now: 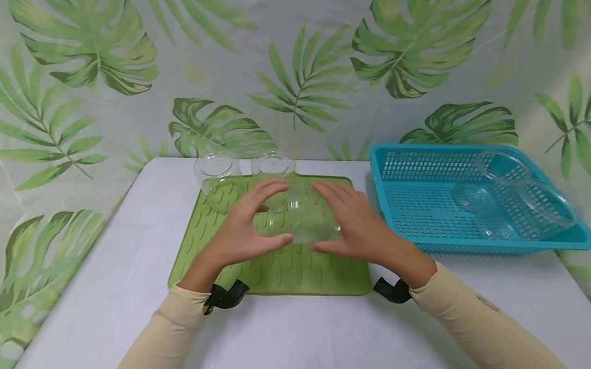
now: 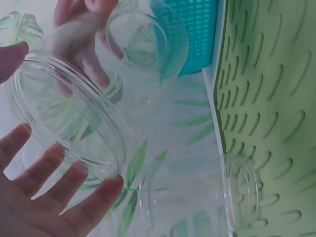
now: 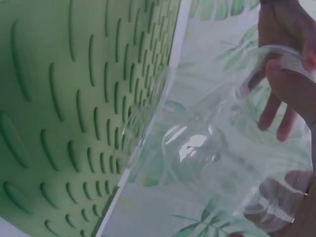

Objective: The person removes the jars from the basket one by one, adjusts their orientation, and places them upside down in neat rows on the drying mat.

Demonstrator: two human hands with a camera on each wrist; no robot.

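A clear jar (image 1: 308, 219) with a ringed neck lies sideways between both hands, held over the green mat (image 1: 284, 274). My left hand (image 1: 243, 227) curves round its mouth end; in the left wrist view the thumb and fingertips sit spread at the jar's rim (image 2: 74, 106). At the other end, my right hand (image 1: 352, 220) grips the jar's body, thumb below and fingers above. Two more clear jars, the left one (image 1: 218, 179) and the right one (image 1: 273, 163), stand mouth down at the mat's back edge.
To the right sits a blue slotted basket (image 1: 381, 189) with two clear jars, one toward its back (image 1: 502, 166) and one leaning at its right end (image 1: 545, 203). A white cloth (image 1: 301, 336) covers the table, and a leaf-print curtain (image 1: 319, 21) hangs behind.
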